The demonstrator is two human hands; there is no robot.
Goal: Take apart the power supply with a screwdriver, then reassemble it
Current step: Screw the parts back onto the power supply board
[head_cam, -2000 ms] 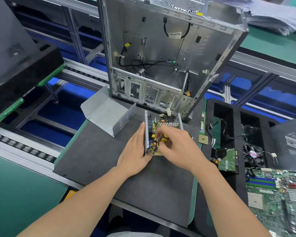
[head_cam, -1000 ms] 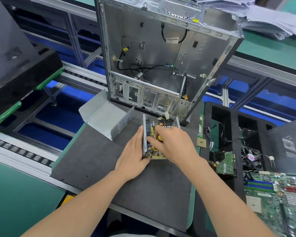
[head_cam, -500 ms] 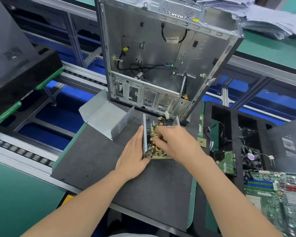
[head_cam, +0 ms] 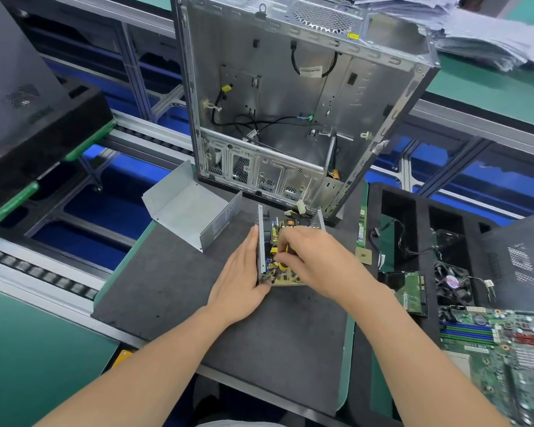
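Your left grip (head_cam: pixel 241 278) lies flat, fingers straight, against the left wall of the opened power supply (head_cam: pixel 290 223), which sits mid-counter on the dark mat (head_cam: pixel 167 288), just in front of the upright computer case (head_cam: pixel 290 103). Your right grip (head_cam: pixel 315 263) curls down among the board's parts. I cannot tell whether it pinches anything, and no screwdriver shows.

Pull hard there and you could likely tear a wire or lift the board askew. If your left palm slackens, the open chassis may skid, and its thin metal edge could nick you.

The removed cover (head_cam: pixel 191 214) lies far left, holding nothing. In the black tray (head_cam: pixel 420 204) on the right, one compartment holds a hard drive (head_cam: pixel 412 291), the next a fan (head_cam: pixel 452 282), and a farther one a cable (head_cam: pixel 395 238).
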